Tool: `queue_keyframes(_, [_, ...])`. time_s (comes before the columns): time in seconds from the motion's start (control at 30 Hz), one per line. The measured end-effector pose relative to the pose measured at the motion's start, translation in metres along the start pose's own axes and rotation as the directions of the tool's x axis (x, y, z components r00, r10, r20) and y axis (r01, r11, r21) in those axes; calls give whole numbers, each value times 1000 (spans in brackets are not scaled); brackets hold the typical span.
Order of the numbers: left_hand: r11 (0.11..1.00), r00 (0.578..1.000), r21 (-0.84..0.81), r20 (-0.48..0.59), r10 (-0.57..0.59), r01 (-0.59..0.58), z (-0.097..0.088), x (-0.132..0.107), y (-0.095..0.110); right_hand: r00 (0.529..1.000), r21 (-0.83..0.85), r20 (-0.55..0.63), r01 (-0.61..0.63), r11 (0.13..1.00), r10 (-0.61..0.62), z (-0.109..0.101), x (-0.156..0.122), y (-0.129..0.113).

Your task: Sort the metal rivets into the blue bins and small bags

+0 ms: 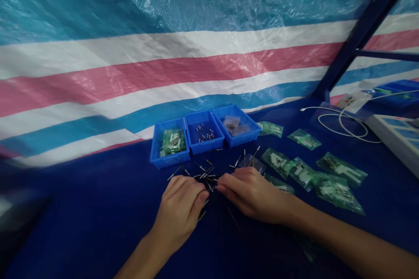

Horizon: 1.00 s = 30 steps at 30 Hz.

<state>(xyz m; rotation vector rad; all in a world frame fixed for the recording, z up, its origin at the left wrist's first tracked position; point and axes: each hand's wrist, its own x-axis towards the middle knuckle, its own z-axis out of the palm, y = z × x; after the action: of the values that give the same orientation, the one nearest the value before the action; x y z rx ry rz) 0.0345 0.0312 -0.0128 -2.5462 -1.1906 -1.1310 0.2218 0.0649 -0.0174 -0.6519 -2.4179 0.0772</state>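
Observation:
My left hand (183, 205) is closed, thumb against the curled fingers, low in the middle of the head view. My right hand (250, 189) is closed in a pinch just to its right. A thin dark metal rod (212, 188) spans the small gap between them, pinched at both ends; its exact kind is too small to make out. Beyond the fingertips, several similar thin rods with bright ends (207, 172) lie scattered on the dark blue tabletop (98, 209). A small clear bag (252, 163) lies behind my right hand.
Three blue bins stand behind: one with green packets (172, 160), one with short metal pins (209, 145), one with clear bags (244, 139). Several green-tinted bags of parts (338, 192) lie right. Farther right are a white cable (347, 133) and a pale device (393, 139). Striped sheeting (183, 69) hangs behind.

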Motion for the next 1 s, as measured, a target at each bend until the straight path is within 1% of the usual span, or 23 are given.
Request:
queue_keyframes(0.13, [1000,1000,-7,2,7,-7,1,-1,0,1000,-14,-17,-12,1000,11,0,0,1])
queue_keyframes(0.27, [1000,1000,-3,-2,-1,1,1,-2,0,999,5,0,-33,999,33,-1,0,0])
queue_keyframes(0.43, [1000,1000,2,-8,-17,17,-1,-2,0,1000,8,3,15,1000,-15,1,0,0])
queue_keyframes(0.53, [1000,1000,-2,-4,-14,14,0,-2,0,1000,7,-12,10,1000,-10,2,0,0])
queue_keyframes(0.7, [1000,1000,-7,-6,10,-10,2,-2,1,1000,19,6,18,1000,-18,1,1,1])
queue_keyframes(0.83, [999,999,4,-13,-43,43,0,-3,0,997,29,44,55,998,-56,2,-1,3])
queue_keyframes(0.87, [998,998,8,-21,-65,65,0,-4,0,998,21,54,41,999,-42,1,0,4])
queue_keyframes(0.9, [996,995,8,-31,-94,94,-1,-6,-1,998,2,67,2,1000,-2,-1,1,6])
queue_keyframes(1.0, [981,979,-9,-58,-194,193,-1,-9,-4,977,-92,81,-190,978,197,-11,14,16])
